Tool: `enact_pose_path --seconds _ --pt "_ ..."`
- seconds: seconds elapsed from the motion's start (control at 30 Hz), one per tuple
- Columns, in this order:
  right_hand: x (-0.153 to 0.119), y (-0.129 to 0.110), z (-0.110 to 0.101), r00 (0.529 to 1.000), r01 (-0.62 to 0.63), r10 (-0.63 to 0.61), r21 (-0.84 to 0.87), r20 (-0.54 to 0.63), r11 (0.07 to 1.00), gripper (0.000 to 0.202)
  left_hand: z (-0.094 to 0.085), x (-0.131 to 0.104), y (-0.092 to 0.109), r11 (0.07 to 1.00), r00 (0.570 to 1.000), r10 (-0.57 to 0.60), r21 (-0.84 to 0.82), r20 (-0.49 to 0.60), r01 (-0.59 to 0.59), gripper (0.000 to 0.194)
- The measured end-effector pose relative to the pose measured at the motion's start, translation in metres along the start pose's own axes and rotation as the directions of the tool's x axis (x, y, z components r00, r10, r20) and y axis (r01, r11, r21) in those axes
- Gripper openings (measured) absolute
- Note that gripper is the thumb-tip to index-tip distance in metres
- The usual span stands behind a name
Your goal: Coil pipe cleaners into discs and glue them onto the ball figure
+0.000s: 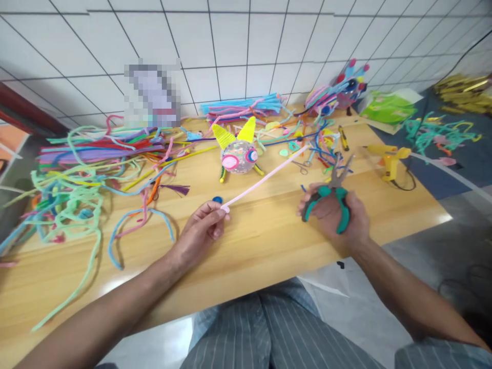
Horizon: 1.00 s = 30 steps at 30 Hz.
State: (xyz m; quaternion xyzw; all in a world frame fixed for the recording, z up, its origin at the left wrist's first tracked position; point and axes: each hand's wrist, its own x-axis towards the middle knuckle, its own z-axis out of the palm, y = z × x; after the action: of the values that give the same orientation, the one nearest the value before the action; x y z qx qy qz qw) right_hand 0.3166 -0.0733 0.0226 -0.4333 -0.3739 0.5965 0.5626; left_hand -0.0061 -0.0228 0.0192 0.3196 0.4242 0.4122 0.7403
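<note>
Between the thumb and fingers of my left hand (203,225) is a pink pipe cleaner (265,179); its near end is coiled and its long straight part points up and right. My right hand (351,220) holds green-and-black pliers (333,197), their jaws spread and pointing away from me. Behind the pipe cleaner stands a round clear craft figure (240,156) with yellow ears, pink and blue coiled eyes and small dark-and-yellow feet. A small blue coil (217,200) lies just beyond my left fingertips.
Loose and bundled pipe cleaners (96,154) cover the table's left side, with a blue bundle (246,104) by the tiled wall. At right are a yellow glue gun (392,163), a box cutter (343,138) and a green packet (388,108). Small scissors (303,167) lie mid-table.
</note>
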Motion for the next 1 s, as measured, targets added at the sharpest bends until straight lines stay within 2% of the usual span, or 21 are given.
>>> enact_pose_path --seconds 0.07,0.17,0.27,0.37,0.43,0.47,0.53,0.57,0.6,0.63,0.67,0.7,0.73,0.77,0.8,0.83,0.87,0.9,0.93,1.0 --pt "-0.009 -0.006 0.005 0.989 -0.146 0.141 0.179 0.044 0.973 0.055 0.003 0.000 0.000 1.000 1.000 0.001 0.016 -0.022 -0.001 0.032" --pt "-0.028 -0.005 0.013 0.938 -0.344 0.312 0.315 0.149 0.885 0.051 0.007 0.000 0.001 0.999 0.999 0.007 0.040 -0.033 -0.006 0.032" --pt "-0.053 0.004 0.025 0.927 -0.367 0.306 0.364 0.214 0.856 0.059 0.010 -0.001 0.000 0.998 0.999 -0.002 0.069 -0.032 0.004 0.031" --pt "-0.081 0.015 0.037 0.903 -0.390 0.283 0.339 0.324 0.856 0.058 0.012 -0.005 0.000 0.996 0.998 -0.033 0.087 -0.046 0.037 0.031" --pt "-0.092 0.018 0.038 0.898 -0.353 0.247 0.263 0.364 0.898 0.055 0.013 -0.007 0.001 0.994 0.996 -0.056 0.089 -0.071 0.062 0.032" --pt "-0.093 0.017 0.036 0.909 -0.294 0.218 0.175 0.355 0.940 0.053 0.013 -0.008 0.001 0.993 0.995 -0.063 0.090 -0.083 0.071 0.033" --pt "-0.082 0.009 0.027 0.948 -0.078 0.121 -0.153 0.295 0.985 0.048 0.014 -0.008 0.002 0.992 0.994 -0.063 0.100 -0.095 0.072 0.032" --pt "-0.072 0.004 0.020 0.960 0.056 0.059 -0.394 0.274 0.918 0.043 0.014 -0.008 0.002 0.992 0.994 -0.055 0.106 -0.096 0.065 0.032" --pt "-0.058 -0.001 0.012 0.963 0.199 -0.033 -0.618 0.269 0.761 0.039 0.015 -0.007 0.003 0.992 0.994 -0.043 0.110 -0.098 0.054 0.031" --pt "-0.044 -0.004 0.004 0.948 0.312 -0.128 -0.775 0.291 0.550 0.037 0.017 -0.007 0.004 0.993 0.994 -0.030 0.111 -0.100 0.041 0.031" --pt "-0.028 -0.007 -0.004 0.925 0.373 -0.200 -0.867 0.322 0.330 0.036 0.018 -0.006 0.005 0.994 0.994 -0.019 0.107 -0.104 0.030 0.030" --pt "-0.013 -0.007 -0.011 0.902 0.403 -0.227 -0.905 0.368 0.137 0.035 0.020 -0.006 0.006 0.995 0.994 -0.013 0.100 -0.106 0.024 0.030" --pt "0.000 -0.007 -0.018 0.885 0.421 -0.215 -0.907 0.413 -0.010 0.035 0.022 -0.006 0.007 0.996 0.994 -0.013 0.090 -0.105 0.022 0.030" --pt "0.012 -0.005 -0.023 0.874 0.436 -0.184 -0.893 0.449 -0.108 0.035 0.025 -0.006 0.008 0.997 0.995 -0.015 0.079 -0.100 0.023 0.031" --pt "0.021 -0.004 -0.025 0.866 0.457 -0.148 -0.876 0.478 -0.155 0.036 0.027 -0.007 0.009 0.997 0.996 -0.022 0.067 -0.092 0.028 0.031" --pt "0.028 -0.002 -0.026 0.858 0.481 -0.122 -0.863 0.500 -0.153 0.039 0.029 -0.007 0.010 0.998 0.996 -0.032 0.054 -0.084 0.037 0.031" --pt "0.032 -0.001 -0.023 0.853 0.499 -0.117 -0.860 0.509 -0.105 0.042 0.032 -0.008 0.010 0.998 0.996 -0.044 0.042 -0.076 0.047 0.031" --pt "0.034 0.000 -0.018 0.855 0.505 -0.129 -0.863 0.502 -0.006 0.045 0.035 -0.009 0.011 0.998 0.996 -0.057 0.031 -0.066 0.059 0.032" --pt "0.034 0.002 -0.010 0.868 0.493 -0.150 -0.858 0.474 0.143 0.047 0.037 -0.010 0.010 0.997 0.996 -0.072 0.021 -0.056 0.073 0.032" --pt "0.032 0.005 0.011 0.918 0.388 -0.137 -0.763 0.373 0.517 0.047 0.043 -0.011 0.009 0.994 0.993 -0.113 0.003 -0.030 0.113 0.033"
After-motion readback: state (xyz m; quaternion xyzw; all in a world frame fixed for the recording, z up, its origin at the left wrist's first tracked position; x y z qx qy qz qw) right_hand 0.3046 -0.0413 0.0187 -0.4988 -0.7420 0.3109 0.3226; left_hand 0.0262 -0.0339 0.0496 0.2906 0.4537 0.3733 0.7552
